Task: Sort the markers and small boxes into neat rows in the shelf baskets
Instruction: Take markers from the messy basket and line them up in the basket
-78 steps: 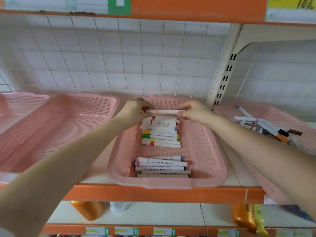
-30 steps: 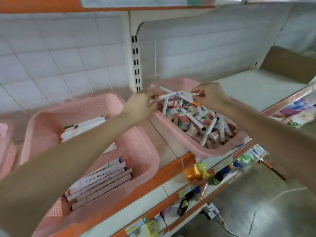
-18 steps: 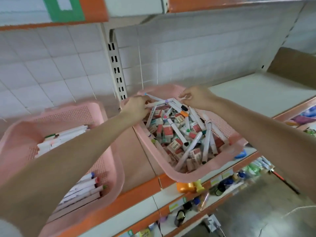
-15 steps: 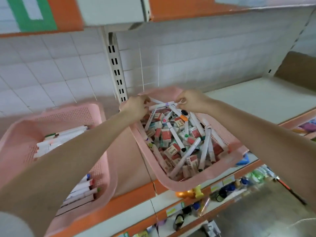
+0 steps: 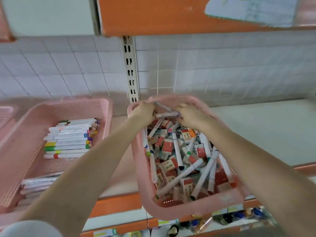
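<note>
"2B" on red-white box (image 5: 169, 165), "2B" on 2nd box (image 5: 187, 135), marker (image 5: 177, 152) print unreadable

We saw the left basket (image 5: 20, 159) and the right basket (image 5: 193, 211) both pink, their walls dotted with fine holes. The markers (image 5: 68, 142) were white, with yellow, green, purple and red caps. The small boxes (image 5: 168, 147) were red and white. The shelf edge (image 5: 118, 203) was orange, the wall (image 5: 68, 65) white-tiled.
</note>
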{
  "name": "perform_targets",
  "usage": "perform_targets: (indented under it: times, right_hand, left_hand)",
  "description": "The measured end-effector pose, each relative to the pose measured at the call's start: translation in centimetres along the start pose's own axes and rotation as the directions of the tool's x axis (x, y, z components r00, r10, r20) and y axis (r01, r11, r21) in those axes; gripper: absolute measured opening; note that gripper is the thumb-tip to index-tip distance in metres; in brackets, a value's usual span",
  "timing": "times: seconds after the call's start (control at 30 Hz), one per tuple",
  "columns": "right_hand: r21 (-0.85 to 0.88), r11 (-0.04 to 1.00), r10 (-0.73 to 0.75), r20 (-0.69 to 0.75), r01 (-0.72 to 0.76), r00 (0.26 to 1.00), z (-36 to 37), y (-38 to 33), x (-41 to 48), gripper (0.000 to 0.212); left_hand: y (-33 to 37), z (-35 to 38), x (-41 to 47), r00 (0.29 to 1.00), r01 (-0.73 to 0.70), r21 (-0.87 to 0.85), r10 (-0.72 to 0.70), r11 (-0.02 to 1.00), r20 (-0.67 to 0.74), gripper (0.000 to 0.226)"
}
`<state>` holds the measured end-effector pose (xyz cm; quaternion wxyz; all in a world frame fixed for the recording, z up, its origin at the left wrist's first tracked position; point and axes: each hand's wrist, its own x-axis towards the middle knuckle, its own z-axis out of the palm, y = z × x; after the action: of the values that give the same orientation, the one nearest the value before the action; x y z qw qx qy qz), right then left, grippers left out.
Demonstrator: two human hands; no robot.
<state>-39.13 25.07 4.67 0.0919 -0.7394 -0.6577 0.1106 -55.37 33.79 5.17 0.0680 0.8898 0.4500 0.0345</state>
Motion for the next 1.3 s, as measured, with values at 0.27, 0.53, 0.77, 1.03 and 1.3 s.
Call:
perform_targets:
  times: [0.27, 0.53, 0.77, 1.03, 1.3]
  right_hand:
    - [-0.006, 1.000, 0.008, 0.014, -0.008, 1.000, -0.9, 1.3, 0.0, 0.026]
    - [-0.059, 0.998, -0.021, 0.004, 0.021, 1.000, -2.6, 1.8, -0.4, 0.035]
    - [0.043, 0.999, 0.026, 0.129, -0.031, 0.991, -3.2, 1.5, -0.8, 0.023]
    - [0.097, 0.991, 0.083, 0.129, -0.096, 0.988, -3.2, 1.6, -0.5, 0.019]
    - [0.104, 0.994, 0.013, 0.203, -0.035, 0.979, -4.2, 0.6, -1.5, 0.032]
  left_hand:
    - [0.0, 0.2, -0.2, 0.998, 0.063, -0.023, -0.063, 0.998, 0.007, 0.033]
    - [-0.1, 0.3, -0.2, 1.000, 0.020, -0.067, -0.019, 0.998, 0.015, 0.022]
    - [0.5, -0.6, -1.1, 0.987, -0.041, -0.076, 0.052, 0.996, 0.153, 0.033]
    - [0.2, -1.2, -0.7, 0.996, 0.046, -0.177, -0.032, 0.983, 0.081, 0.024]
    - [-0.2, -1.5, -0.9, 0.995, 0.086, -0.527, -0.095, 0.846, 0.010, 0.025]
